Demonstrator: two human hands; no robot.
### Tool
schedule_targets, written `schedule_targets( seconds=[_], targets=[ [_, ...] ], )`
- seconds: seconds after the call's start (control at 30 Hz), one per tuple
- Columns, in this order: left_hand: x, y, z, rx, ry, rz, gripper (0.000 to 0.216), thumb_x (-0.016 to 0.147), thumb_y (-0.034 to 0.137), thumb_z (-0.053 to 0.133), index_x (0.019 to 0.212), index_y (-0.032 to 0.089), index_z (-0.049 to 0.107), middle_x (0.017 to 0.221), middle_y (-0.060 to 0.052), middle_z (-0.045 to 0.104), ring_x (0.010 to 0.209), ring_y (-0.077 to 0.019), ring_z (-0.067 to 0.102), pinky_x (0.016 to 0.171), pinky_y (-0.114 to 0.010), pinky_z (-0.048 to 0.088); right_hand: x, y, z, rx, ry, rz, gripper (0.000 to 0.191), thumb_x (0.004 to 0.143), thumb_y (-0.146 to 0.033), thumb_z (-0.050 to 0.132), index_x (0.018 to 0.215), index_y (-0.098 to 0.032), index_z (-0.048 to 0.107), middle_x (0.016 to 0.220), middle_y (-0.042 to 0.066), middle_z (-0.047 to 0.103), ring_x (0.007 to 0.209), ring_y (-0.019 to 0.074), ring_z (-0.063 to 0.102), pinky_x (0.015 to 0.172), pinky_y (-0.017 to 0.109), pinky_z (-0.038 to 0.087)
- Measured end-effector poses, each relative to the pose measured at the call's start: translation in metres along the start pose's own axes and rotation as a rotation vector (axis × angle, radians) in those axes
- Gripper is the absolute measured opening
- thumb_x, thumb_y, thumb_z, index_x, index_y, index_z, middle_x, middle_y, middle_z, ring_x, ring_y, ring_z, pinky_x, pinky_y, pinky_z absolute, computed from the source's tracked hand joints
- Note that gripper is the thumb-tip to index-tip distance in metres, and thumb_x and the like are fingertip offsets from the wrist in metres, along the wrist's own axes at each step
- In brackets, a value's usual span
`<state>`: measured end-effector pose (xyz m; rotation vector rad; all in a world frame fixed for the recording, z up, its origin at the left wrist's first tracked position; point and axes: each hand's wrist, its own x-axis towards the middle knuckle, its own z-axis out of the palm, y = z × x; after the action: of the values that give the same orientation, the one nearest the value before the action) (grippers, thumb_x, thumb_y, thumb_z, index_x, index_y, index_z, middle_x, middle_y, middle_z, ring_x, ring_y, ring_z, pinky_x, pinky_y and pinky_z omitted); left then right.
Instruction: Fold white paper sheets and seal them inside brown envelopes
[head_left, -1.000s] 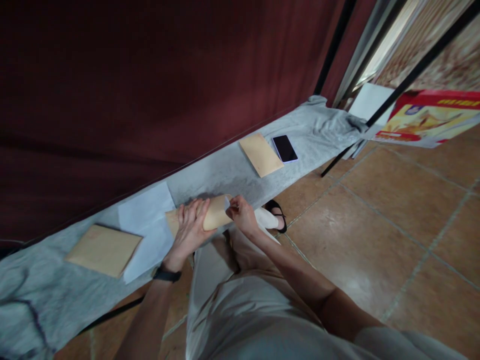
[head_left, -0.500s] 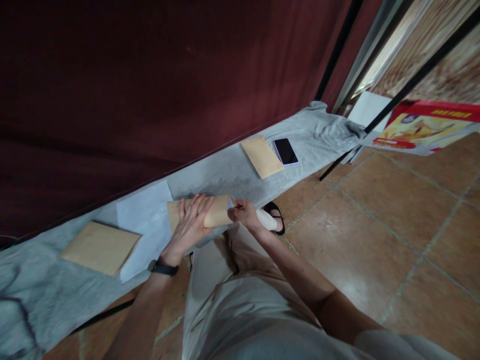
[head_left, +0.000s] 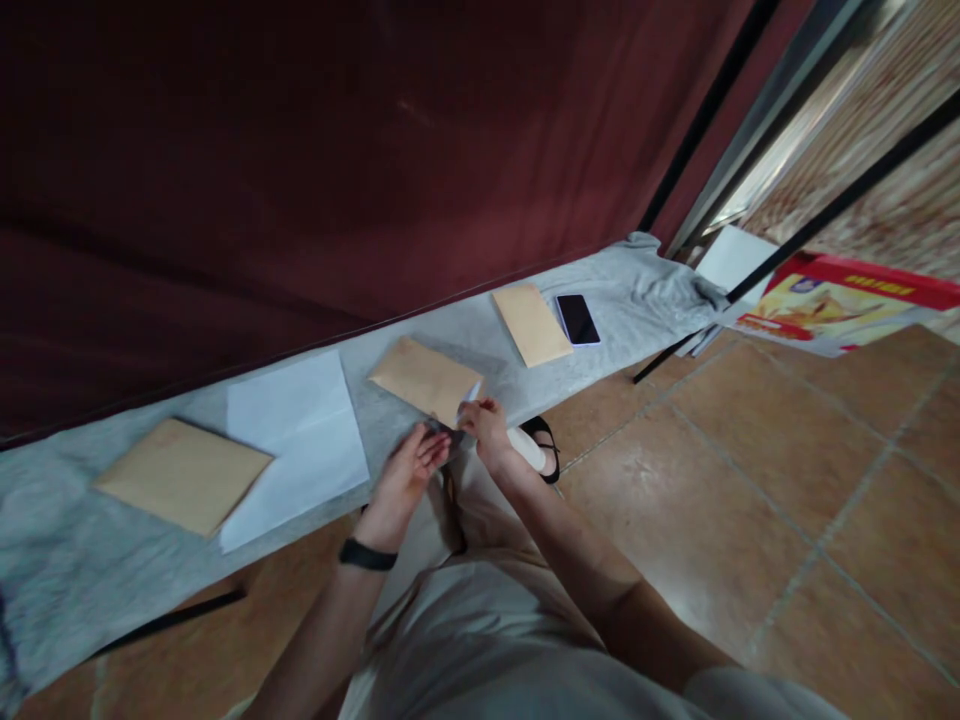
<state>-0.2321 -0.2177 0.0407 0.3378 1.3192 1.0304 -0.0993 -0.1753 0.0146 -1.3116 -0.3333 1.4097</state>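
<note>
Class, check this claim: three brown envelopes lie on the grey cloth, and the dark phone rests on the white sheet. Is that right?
No. In the head view the phone rests on the grey cloth beside the right-hand envelope, away from the white sheet. The rest stands.

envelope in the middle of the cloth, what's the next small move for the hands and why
Probably pull the white strip clear with the right hand while the left hand holds the middle envelope flat. The strip sticks up at the envelope's near corner, pinched by the right hand, and the left fingertips rest at that edge.
</note>
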Motion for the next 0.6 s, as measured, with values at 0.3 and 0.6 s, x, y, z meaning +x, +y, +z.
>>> schedule_targets(
  seconds=[0.3,0.6],
  targets=[
    [0.004,0.009,0.029,-0.008,-0.016,0.032,0.02,0.078,0.019,0.079,0.076,0.018,0.059,0.067,0.003,0.064,0.058,-0.0082,0.063,0.058,-0.019,0.052,-0.006,0.014,0.01,-0.018,0.019,-0.061,0.022,0.065,-0.027,0.063,0.077,-0.025,0.045,0.063,-0.005,0.053,0.053,0.0118,0.051,0.048,0.022,0.044],
    [0.014,0.007,0.019,0.09,-0.029,0.071,0.015,0.071,0.013,0.072,0.078,0.018,0.059,0.069,0.003,0.067,0.059,-0.0093,0.066,0.058,-0.02,0.053,-0.01,0.016,0.011,-0.055,0.006,-0.09,0.02,0.062,-0.025,0.058,0.077,-0.024,0.044,0.067,-0.005,0.055,0.056,0.0109,0.052,0.052,0.022,0.047]
  ],
)
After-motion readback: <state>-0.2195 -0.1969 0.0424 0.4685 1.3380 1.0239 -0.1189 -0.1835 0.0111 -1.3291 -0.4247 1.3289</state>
